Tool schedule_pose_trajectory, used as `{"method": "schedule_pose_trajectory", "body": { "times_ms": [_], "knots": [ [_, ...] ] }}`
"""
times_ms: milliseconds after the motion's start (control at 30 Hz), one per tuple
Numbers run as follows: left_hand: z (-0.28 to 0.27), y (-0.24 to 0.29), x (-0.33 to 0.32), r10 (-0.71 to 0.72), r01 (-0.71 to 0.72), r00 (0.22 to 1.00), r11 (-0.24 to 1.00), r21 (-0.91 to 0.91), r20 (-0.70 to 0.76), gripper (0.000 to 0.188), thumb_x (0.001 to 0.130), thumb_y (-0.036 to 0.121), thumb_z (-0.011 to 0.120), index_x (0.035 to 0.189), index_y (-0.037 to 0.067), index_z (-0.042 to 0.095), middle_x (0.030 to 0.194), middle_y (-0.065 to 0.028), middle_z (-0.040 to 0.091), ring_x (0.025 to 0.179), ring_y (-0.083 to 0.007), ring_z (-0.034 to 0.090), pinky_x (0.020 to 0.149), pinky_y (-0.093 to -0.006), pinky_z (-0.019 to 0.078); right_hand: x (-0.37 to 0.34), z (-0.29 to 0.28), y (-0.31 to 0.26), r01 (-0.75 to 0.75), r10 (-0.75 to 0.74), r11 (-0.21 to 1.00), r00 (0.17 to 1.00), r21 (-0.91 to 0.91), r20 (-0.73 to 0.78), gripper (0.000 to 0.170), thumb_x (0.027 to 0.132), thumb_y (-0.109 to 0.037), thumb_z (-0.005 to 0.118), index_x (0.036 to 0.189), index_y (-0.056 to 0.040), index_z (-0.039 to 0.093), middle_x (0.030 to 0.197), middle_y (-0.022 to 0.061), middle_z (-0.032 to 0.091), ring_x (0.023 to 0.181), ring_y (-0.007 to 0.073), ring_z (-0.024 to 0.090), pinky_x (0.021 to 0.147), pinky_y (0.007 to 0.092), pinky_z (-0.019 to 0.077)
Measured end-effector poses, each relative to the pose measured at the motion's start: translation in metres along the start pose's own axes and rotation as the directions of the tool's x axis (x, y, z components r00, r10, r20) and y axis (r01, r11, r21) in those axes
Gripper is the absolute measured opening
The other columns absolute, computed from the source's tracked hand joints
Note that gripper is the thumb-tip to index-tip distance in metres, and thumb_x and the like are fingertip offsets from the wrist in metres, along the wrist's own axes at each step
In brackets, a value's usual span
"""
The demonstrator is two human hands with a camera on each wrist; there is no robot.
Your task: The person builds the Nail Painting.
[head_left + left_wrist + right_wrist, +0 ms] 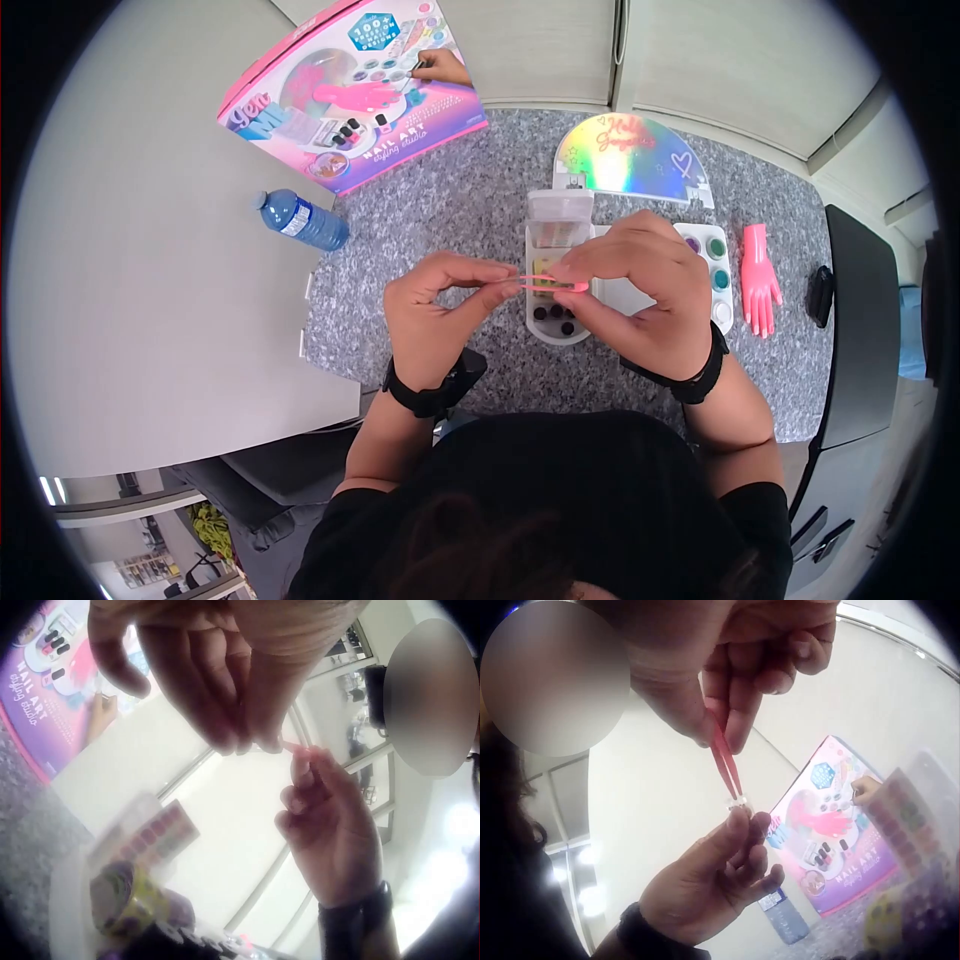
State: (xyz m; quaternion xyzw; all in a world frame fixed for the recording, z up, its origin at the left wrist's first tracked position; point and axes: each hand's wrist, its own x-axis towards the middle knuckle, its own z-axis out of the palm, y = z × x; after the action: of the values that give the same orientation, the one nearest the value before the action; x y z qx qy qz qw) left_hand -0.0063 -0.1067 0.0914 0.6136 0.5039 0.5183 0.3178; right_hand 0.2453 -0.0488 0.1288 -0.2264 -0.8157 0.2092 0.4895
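Note:
Pink tweezers [721,754] span the space between my two hands, above the white tray. My right hand [655,285] pinches their joined end between thumb and fingers. At the tips, my left hand [430,310] pinches a tiny clear piece [739,803] between thumb and forefinger; what kind of piece it is, I cannot tell. In the right wrist view the two prongs run down to that piece. Below the hands, the white tray [533,331] holds several black-capped bottles [568,328], partly covered by the hands in the head view.
A nail art box [410,110] stands at the back left, near a blue water bottle [305,220]. Behind the tray is a shiny half-round panel [630,160]. On the right lie a pink model hand [758,275] and a small black object [821,297], beside round pots [720,280].

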Motion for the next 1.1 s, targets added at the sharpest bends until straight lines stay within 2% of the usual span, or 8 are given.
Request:
{"method": "schedule_pose_trajectory", "body": {
  "times_ms": [333, 400, 600, 700, 800, 900, 1033, 1100],
  "knots": [
    [0.001, 0.004, -0.003, 0.115, -0.123, 0.991, 0.985, 0.121, 0.07, 0.019, 0.09, -0.007, 0.088, 0.107, 0.0, 0.084, 0.108, -0.0139, 0.085, 0.102, -0.0205, 0.08, 0.094, -0.0335, 0.0612, -0.003, 0.008, 0.013, -0.059, 0.059, 0.998, 0.997, 0.002, 0.044, 0.02, 0.084, -0.008, 0.093, 0.101, -0.0109, 0.082, 0.095, 0.0042, 0.081, 0.087, 0.0273, 0.07, 0.077, 0.0392, 0.0558],
    [0.005, 0.005, 0.001, 0.016, -0.041, 0.992, 0.979, 0.199, 0.128, 0.027, 0.092, 0.0, 0.087, 0.119, 0.0, 0.083, 0.116, -0.0138, 0.085, 0.11, -0.0215, 0.079, 0.101, -0.0351, 0.0595, -0.001, 0.0, 0.024, -0.084, 0.086, 0.995, 0.995, -0.05, 0.047, 0.02, 0.083, -0.008, 0.092, 0.101, -0.0107, 0.082, 0.094, 0.0047, 0.08, 0.088, 0.0278, 0.07, 0.078, 0.04, 0.0562],
    [0.004, -0.017, -0.001, -0.002, -0.028, 0.994, 0.959, 0.282, 0.106, 0.037, 0.099, 0.009, 0.082, 0.135, 0.001, 0.078, 0.13, -0.0142, 0.083, 0.117, -0.0231, 0.078, 0.108, -0.0374, 0.0571, -0.009, -0.022, 0.073, -0.243, 0.277, 0.945, 0.951, -0.221, 0.139, 0.012, 0.086, -0.013, 0.088, 0.095, -0.0115, 0.08, 0.097, 0.0038, 0.082, 0.095, 0.0288, 0.075, 0.086, 0.0415, 0.0604],
    [0.009, -0.022, -0.001, -0.004, -0.007, 0.999, 0.965, 0.261, 0.043, 0.034, 0.097, 0.02, 0.086, 0.129, 0.008, 0.082, 0.118, -0.0133, 0.084, 0.112, -0.0287, 0.078, 0.104, -0.0416, 0.0553, -0.019, -0.011, 0.093, -0.237, 0.285, 0.943, 0.938, -0.233, 0.199, 0.014, 0.087, -0.011, 0.089, 0.1, -0.0112, 0.083, 0.098, 0.0041, 0.082, 0.093, 0.0263, 0.074, 0.082, 0.0407, 0.0587],
    [0.006, -0.029, 0.001, -0.014, -0.014, 0.996, 0.951, 0.308, 0.087, 0.033, 0.101, 0.012, 0.081, 0.133, 0.002, 0.079, 0.128, -0.0121, 0.083, 0.117, -0.0219, 0.077, 0.107, -0.0377, 0.0571, -0.018, -0.003, 0.088, -0.22, 0.29, 0.928, 0.934, -0.3, 0.21, 0.015, 0.087, -0.015, 0.087, 0.097, -0.0118, 0.077, 0.093, 0.0031, 0.082, 0.094, 0.03, 0.075, 0.083, 0.0436, 0.0601],
    [0.004, -0.038, 0.001, -0.033, 0.004, 0.995, 0.955, 0.297, 0.09, 0.032, 0.102, 0.013, 0.081, 0.132, 0.004, 0.08, 0.127, -0.0117, 0.083, 0.117, -0.0219, 0.076, 0.106, -0.038, 0.0571, -0.017, -0.001, 0.082, -0.286, 0.354, 0.891, 0.924, -0.353, 0.145, 0.019, 0.088, -0.017, 0.087, 0.1, -0.0128, 0.074, 0.09, 0.0026, 0.08, 0.093, 0.0306, 0.074, 0.081, 0.0455, 0.0596],
    [0.003, -0.043, -0.002, -0.045, 0.015, 0.995, 0.953, 0.303, 0.093, 0.032, 0.102, 0.014, 0.081, 0.132, 0.004, 0.08, 0.127, -0.012, 0.083, 0.117, -0.0223, 0.076, 0.106, -0.038, 0.0571, -0.018, 0.0, 0.079, -0.237, 0.334, 0.861, 0.931, -0.45, 0.148, 0.022, 0.088, -0.018, 0.087, 0.102, -0.0135, 0.071, 0.09, 0.0022, 0.08, 0.092, 0.0306, 0.074, 0.08, 0.0468, 0.0595],
    [0.003, -0.042, -0.001, -0.043, 0.009, 0.994, 0.95, 0.312, 0.103, 0.032, 0.102, 0.014, 0.081, 0.133, 0.004, 0.079, 0.128, -0.012, 0.083, 0.117, -0.023, 0.077, 0.106, -0.0378, 0.057, -0.019, 0.006, 0.077, -0.327, 0.436, 0.811, 0.89, -0.485, 0.129, 0.018, 0.088, -0.017, 0.087, 0.096, -0.0127, 0.072, 0.09, 0.0029, 0.08, 0.092, 0.0313, 0.074, 0.081, 0.0479, 0.0601]
  ]
}}
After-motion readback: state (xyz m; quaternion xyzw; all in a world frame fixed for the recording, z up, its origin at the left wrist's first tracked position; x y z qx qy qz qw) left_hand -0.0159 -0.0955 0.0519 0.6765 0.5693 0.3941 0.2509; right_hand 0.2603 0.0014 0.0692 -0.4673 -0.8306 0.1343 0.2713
